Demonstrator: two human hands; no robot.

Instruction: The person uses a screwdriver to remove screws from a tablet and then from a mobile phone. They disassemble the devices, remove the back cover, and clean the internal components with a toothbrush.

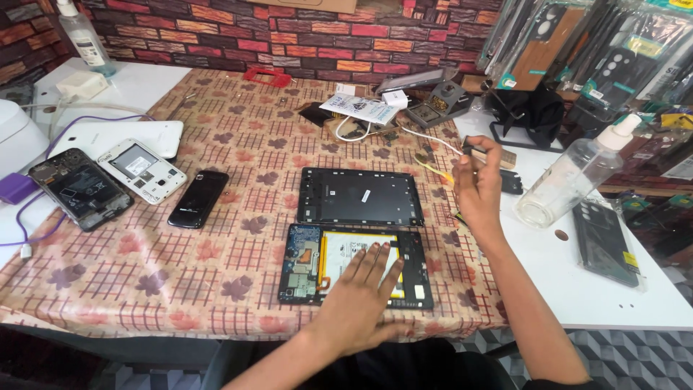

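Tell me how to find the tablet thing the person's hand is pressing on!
Look at the table with the brown leaf-patterned cloth. Near its front edge, the left hand lies flat on an opened tablet. Unlike the plain black back cover lying just behind it, this one shows its insides: a blue circuit board on the left and a pale battery in the middle.

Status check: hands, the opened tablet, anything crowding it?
Left hand flat on opened tablet, over its battery. Right hand raised, pinching a small tool. Detached back cover lies just beyond the tablet, apart from it.
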